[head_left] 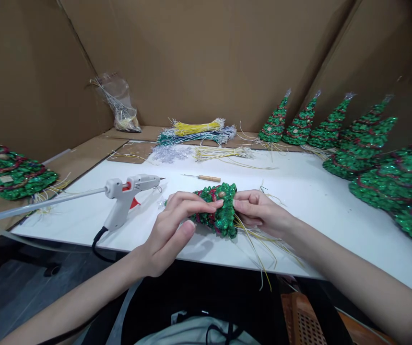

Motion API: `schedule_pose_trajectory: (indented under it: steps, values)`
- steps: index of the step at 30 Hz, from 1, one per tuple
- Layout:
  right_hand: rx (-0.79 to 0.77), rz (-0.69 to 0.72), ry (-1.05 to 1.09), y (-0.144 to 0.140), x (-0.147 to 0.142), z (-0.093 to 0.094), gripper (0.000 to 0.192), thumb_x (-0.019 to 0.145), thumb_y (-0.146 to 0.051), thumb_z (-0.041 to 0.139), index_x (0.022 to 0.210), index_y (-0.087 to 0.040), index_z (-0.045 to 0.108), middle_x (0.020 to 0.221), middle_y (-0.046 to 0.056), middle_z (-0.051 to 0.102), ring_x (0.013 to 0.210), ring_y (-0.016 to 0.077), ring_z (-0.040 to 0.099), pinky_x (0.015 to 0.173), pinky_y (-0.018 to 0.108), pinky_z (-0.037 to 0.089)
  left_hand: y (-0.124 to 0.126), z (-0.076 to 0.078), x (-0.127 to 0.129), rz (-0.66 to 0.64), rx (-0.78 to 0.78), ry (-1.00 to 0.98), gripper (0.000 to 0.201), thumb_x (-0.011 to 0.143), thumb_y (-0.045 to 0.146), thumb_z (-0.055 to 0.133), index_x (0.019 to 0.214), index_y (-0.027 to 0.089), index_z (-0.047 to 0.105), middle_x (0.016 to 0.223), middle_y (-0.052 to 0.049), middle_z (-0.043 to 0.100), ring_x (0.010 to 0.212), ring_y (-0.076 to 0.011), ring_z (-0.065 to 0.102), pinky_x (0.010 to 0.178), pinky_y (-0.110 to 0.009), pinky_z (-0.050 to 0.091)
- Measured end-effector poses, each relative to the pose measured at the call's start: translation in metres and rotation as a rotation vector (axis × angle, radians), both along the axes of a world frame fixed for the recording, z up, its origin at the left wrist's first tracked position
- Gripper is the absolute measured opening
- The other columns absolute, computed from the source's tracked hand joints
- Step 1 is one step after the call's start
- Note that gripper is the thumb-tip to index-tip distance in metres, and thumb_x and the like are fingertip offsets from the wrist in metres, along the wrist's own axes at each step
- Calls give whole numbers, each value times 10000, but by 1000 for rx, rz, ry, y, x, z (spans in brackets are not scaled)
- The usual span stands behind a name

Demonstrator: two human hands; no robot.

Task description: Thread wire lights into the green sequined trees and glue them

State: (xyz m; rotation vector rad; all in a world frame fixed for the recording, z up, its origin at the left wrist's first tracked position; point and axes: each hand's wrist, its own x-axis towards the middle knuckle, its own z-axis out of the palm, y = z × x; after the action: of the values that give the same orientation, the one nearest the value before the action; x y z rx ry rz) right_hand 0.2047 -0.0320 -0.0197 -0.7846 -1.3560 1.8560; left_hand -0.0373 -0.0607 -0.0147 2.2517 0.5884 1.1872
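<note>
A small green glittery Christmas tree [228, 218] with red garland lies on its side on the white tabletop, its base facing right. My left hand [171, 230] lies across the top of it, fingers stretched out over the garland and thumb held apart. At the base edge, my right hand [258, 211] pinches the rim between thumb and curled fingers; the fingertips inside are partly hidden. A round gold bead [221, 194] shows on the tree near my left fingertips. Yellow and white wires [259, 244] trail from the base under my right hand.
A hot glue gun [124, 196] with a long glue stick stands at left. Behind the tree lies a wooden-handled awl [209, 178]. Wire bundles [198, 128] and clear plastic pieces [171, 153] lie at the back. More trees [331, 127] stand at right, another tree [15, 175] at left.
</note>
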Motion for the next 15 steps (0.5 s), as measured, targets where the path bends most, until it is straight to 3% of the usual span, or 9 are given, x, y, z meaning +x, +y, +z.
schedule_pose_trajectory:
  steps: [15]
  values:
    - [-49, 22, 78, -2, -2, -4, 336, 804, -382, 740, 691, -150, 526, 435, -112, 319, 378, 16, 183, 394, 196, 126, 3, -7, -1, 8, -25, 31, 371, 1009, 400, 357, 1272, 212, 539, 1271, -56, 636, 1071, -225, 458, 963, -390, 346]
